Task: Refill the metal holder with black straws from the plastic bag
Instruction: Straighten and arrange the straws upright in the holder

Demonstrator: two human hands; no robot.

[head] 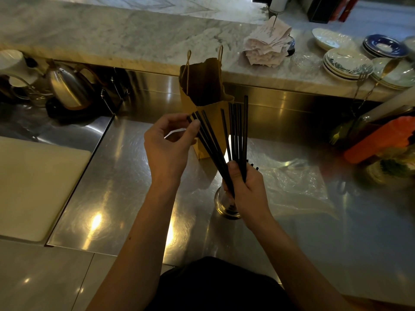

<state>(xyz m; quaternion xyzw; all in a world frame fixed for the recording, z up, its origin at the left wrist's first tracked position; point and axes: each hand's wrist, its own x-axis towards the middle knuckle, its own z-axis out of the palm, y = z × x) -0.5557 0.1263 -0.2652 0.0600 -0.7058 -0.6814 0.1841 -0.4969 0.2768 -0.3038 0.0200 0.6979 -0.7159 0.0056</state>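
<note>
- My right hand is closed around the lower ends of a bunch of black straws, and they fan upward and apart above my fist.
- My left hand pinches the tips of the straws leaning left, thumb against fingertips, the other fingers loosely curled.
- The metal holder stands upright on the steel table, right beneath my right hand (most of it hidden by my palm, so I cannot tell what is inside).
- The clear plastic bag lies crumpled and flat on the table just to the right of the holder.
- A brown paper bag with string handles stands open behind the straws.
- Far left, a white cutting board lies flat, with a metal kettle behind it.
- On the marble ledge at the back, a spike of paper receipts sits beside stacked plates.
</note>
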